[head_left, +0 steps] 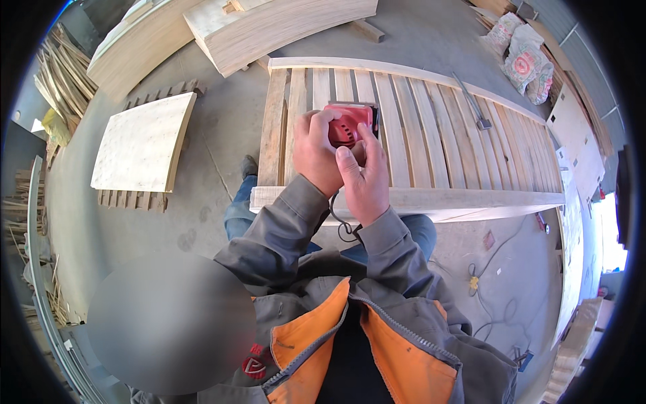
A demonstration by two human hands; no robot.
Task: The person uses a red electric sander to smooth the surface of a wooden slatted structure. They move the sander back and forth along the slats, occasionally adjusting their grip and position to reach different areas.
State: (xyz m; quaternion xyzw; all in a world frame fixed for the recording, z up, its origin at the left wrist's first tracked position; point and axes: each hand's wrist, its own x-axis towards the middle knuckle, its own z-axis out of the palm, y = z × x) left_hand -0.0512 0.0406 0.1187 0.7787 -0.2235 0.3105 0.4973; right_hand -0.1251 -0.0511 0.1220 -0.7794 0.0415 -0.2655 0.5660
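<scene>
Both my hands are on a red corded power sander [348,121], which sits near the left end of a slatted wooden frame [404,199]. My left hand [314,153] wraps round the sander's left side and near end. From the right, my right hand [367,178] grips its body, with the fingers curled and the thumb beside the left hand. The sander's underside is hidden against the slats. Its black cord [344,231] hangs down between my forearms.
A hammer [472,102] lies across slats to the right. A pale board [142,143] rests on a pallet at left; stacked sheets [279,30] stand beyond the frame. Cables [501,306] trail over the floor at right. White sacks [528,60] lean at the far right.
</scene>
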